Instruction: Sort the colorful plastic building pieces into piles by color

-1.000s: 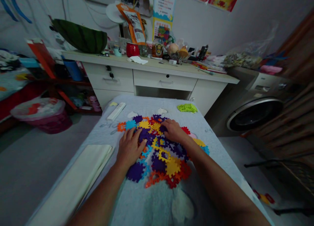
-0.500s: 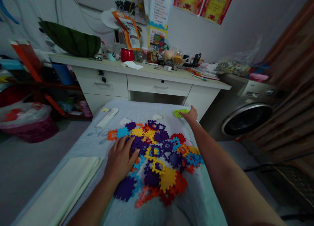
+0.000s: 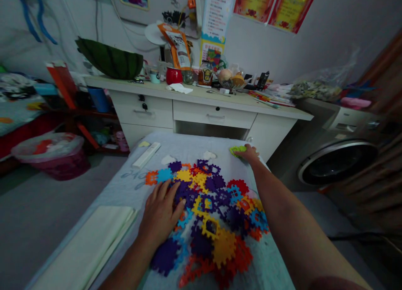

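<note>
A heap of toothed plastic puzzle tiles (image 3: 222, 242) in purple, yellow, red, orange and light blue spreads over the middle of the cloth-covered table. My left hand (image 3: 161, 208) lies palm down on the heap's left side, fingers spread and touching purple tiles (image 3: 180, 191). At the table's far right corner my right hand (image 3: 251, 152) holds lime-green puzzle tiles (image 3: 237, 150) by their right end, thumb against them. The other fingers of that hand are partly hidden. A larger purple tile (image 3: 165, 256) rests near my left wrist.
A white power strip (image 3: 146, 155) and a folded white cloth (image 3: 84, 244) lie on the table's left. Behind stands a white desk (image 3: 216, 114) crowded with jars and papers. A washing machine (image 3: 333, 156) is at right, a pink bin (image 3: 56, 162) at left.
The whole view has shifted slightly, so everything sits further right. My right hand stays at the lime-green tiles, which are turned a little. My left hand stays spread on the heap.
</note>
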Demonstrator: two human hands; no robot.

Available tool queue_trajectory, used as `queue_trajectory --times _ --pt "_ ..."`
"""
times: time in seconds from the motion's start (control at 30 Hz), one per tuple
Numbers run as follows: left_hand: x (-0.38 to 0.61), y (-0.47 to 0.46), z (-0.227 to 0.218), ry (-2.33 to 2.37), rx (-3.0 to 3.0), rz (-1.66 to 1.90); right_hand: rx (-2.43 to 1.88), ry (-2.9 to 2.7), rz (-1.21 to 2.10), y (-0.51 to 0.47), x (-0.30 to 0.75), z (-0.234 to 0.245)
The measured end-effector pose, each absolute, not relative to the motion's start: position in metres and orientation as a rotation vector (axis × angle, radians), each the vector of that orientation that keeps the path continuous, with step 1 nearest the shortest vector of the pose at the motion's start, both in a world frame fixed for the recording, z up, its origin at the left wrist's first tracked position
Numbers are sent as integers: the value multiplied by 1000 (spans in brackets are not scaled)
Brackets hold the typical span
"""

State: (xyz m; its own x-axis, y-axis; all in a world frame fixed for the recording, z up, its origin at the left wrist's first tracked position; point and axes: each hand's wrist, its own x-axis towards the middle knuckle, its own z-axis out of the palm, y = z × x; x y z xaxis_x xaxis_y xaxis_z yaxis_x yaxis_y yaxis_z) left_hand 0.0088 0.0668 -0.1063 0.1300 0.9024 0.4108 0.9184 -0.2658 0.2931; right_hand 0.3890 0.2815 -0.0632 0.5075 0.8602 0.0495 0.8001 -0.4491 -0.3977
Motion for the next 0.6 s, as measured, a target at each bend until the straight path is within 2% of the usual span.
queue_trajectory --times 0.33,0.43,0.6 --pt "10 64 -102 -1893 -2344 -808 -2179 -1656 -93 229 376 -62" --pt "10 64 -100 -1903 -2341 -809 -2044 -1727 -58 209 369 -56" --pt "11 64 -98 -1889 -2349 -824 -1550 -2040 159 163 324 -28"
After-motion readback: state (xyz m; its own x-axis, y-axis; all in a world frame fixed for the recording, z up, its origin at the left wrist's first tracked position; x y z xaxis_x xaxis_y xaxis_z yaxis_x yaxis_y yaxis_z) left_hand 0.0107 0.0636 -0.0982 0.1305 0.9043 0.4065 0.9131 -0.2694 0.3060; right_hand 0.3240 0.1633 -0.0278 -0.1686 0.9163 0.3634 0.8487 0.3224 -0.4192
